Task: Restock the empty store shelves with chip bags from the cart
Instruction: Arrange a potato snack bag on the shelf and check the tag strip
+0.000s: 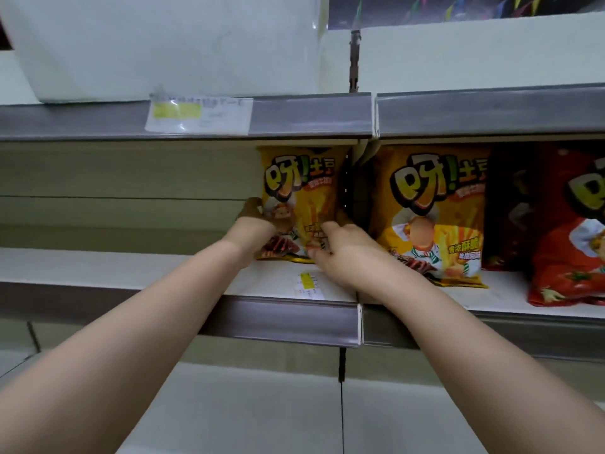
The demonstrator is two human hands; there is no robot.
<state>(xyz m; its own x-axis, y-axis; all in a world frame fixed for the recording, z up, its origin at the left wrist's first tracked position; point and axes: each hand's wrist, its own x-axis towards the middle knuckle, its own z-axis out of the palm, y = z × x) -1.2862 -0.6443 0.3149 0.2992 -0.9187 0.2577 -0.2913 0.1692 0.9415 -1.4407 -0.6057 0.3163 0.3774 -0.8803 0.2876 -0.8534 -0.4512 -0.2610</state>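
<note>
L hand (258, 226) & R hand (343, 252) each grip a lower corner of the bag (301, 188), upright btwn them on the shelf (157, 268); prob. light, puffy, slick, crushable, so hold edges only.

We see a yellow chip bag (301, 198), a second yellow bag (432, 208), a red tomato-printed bag (569, 253) and a grey shelf edge (281, 317).

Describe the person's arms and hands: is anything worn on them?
The left forearm and right forearm are bare; no sleeve shows. The left hand and the right hand wear no glove, and no watch, bracelet or ring is visible.
</note>
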